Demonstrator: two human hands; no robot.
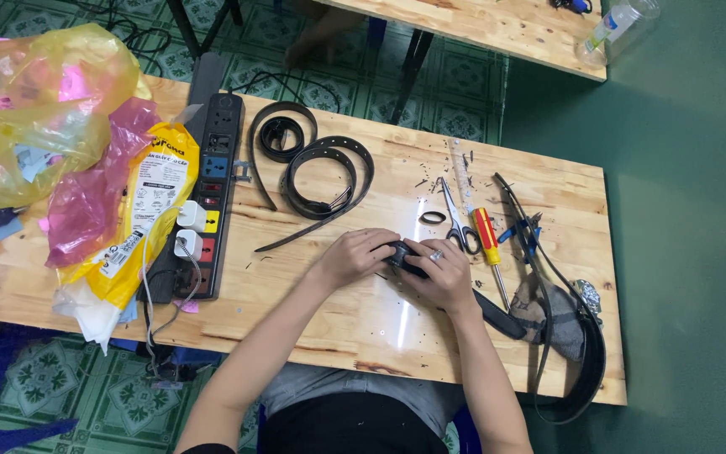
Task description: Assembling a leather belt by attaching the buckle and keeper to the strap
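Observation:
My left hand [355, 256] and my right hand [439, 273] meet over the middle of the wooden table [313, 311]. Both close on the end of a black leather belt [402, 250], which shows only as a dark patch between the fingers. The belt's strap [502, 315] runs out to the right from under my right hand. A ring is on one finger of my right hand. Just beyond the hands lie scissors [457, 220], a small black loop [433, 218] and a red and yellow screwdriver [489, 244].
Two coiled black belts [313, 164] lie at the back. A black power strip [212, 193] with white plugs sits left, beside yellow and pink plastic bags [60, 126]. Blue pliers [523, 231], a grey cloth [552, 315] and another belt [586, 370] crowd the right edge. A second table [481, 25] stands behind.

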